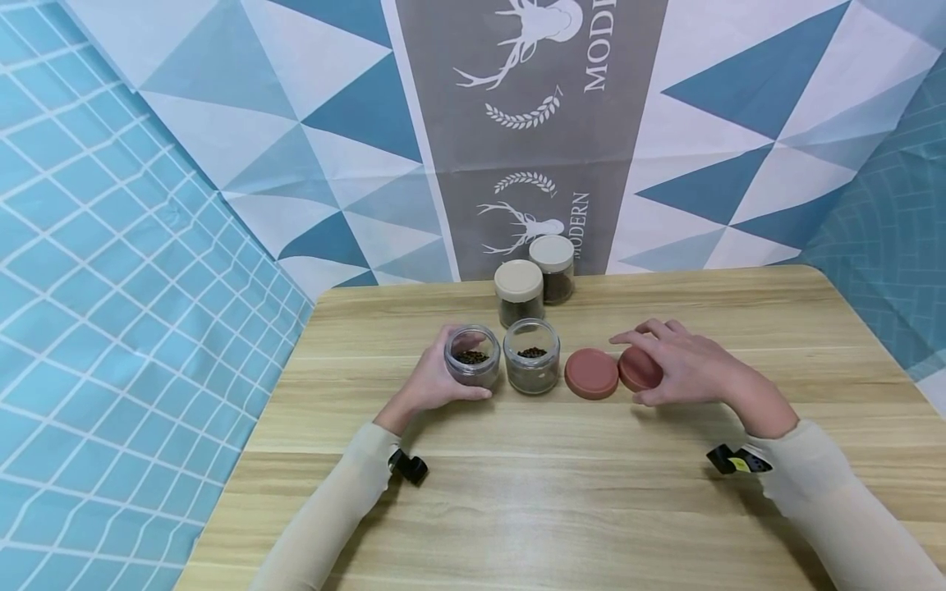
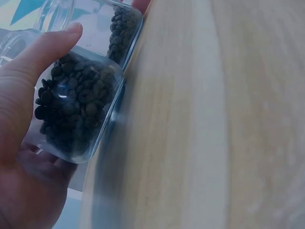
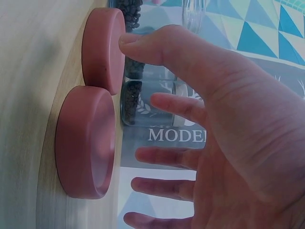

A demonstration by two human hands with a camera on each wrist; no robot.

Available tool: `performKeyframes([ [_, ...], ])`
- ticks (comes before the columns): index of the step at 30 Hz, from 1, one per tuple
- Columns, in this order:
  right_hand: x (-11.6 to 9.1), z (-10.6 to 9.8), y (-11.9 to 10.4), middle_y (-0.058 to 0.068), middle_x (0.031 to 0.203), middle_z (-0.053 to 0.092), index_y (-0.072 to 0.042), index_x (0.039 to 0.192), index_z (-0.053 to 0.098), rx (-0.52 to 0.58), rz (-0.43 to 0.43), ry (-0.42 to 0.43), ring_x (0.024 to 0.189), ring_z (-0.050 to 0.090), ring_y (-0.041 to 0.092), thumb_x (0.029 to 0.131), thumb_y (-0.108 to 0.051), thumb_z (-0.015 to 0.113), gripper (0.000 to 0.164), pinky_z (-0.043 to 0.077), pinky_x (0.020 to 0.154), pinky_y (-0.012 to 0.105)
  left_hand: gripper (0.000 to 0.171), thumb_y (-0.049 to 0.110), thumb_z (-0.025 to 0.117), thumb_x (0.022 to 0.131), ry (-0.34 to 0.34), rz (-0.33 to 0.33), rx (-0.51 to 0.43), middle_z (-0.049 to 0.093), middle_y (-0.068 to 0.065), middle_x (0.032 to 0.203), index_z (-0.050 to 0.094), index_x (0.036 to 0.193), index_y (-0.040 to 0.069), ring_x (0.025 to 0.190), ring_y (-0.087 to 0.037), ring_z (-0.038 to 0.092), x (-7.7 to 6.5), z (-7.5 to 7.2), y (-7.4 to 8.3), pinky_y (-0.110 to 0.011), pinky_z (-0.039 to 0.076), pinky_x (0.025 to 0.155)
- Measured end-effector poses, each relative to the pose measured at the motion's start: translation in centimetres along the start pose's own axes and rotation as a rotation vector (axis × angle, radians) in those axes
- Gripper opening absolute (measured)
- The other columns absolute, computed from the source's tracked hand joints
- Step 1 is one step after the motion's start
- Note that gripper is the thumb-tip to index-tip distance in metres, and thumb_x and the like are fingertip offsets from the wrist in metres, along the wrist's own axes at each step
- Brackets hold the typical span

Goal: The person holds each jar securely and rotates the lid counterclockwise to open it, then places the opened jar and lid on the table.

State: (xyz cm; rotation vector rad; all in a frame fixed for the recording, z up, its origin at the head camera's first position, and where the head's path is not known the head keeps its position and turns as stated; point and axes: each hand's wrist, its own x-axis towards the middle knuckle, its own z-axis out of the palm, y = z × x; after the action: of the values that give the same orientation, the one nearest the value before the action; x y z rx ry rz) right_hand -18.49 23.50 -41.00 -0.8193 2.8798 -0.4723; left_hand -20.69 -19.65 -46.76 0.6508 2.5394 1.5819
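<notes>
My left hand (image 1: 436, 373) grips a lidless glass jar (image 1: 473, 373), thumb on the near side and fingers round the far side. Dark small pieces fill the bottom of that jar, seen closely in the left wrist view. Right beside it stands a second lidless glass jar (image 1: 532, 373) with similar dark pieces. Over the right-hand red lid (image 1: 637, 369) is my right hand (image 1: 683, 365), its fingers spread and relaxed. A second red lid (image 1: 591, 374) lies alongside, and the thumb (image 3: 143, 46) overlaps it in the right wrist view.
Behind the open jars stand two glass jars with pale lids, a nearer one (image 1: 519, 291) and a farther one (image 1: 553, 267), close to the patterned backdrop (image 1: 347, 164). Everything stands on a wood-grain table (image 1: 562, 492). A blue tiled sheet (image 1: 111, 328) borders the left side.
</notes>
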Motion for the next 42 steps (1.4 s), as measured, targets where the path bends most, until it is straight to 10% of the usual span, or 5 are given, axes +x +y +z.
performKeyframes([
  [28,0.0,0.2,0.1,0.021,0.149,0.062,-0.023,0.157,0.062,0.009,0.009,-0.008,0.121,0.062,0.041,0.076,-0.047,0.099,0.092,0.058,0.070,0.044,0.115,0.008,0.107,0.068,0.014,-0.022,0.007,0.064,-0.021,0.162,0.043,0.164,0.005,0.152,-0.040,0.063,-0.3,-0.1,-0.1,-0.059,0.043,0.135],
  [42,0.2,-0.2,-0.2,0.022,0.151,0.061,-0.023,0.160,0.059,0.015,0.018,-0.009,0.124,0.062,0.042,0.078,-0.046,0.098,0.094,0.057,0.069,0.041,0.100,0.061,0.083,0.087,0.053,0.144,0.180,0.057,-0.017,0.171,0.051,0.166,0.008,0.162,-0.043,0.050,0.3,-2.6,3.2,-0.072,0.033,0.136],
])
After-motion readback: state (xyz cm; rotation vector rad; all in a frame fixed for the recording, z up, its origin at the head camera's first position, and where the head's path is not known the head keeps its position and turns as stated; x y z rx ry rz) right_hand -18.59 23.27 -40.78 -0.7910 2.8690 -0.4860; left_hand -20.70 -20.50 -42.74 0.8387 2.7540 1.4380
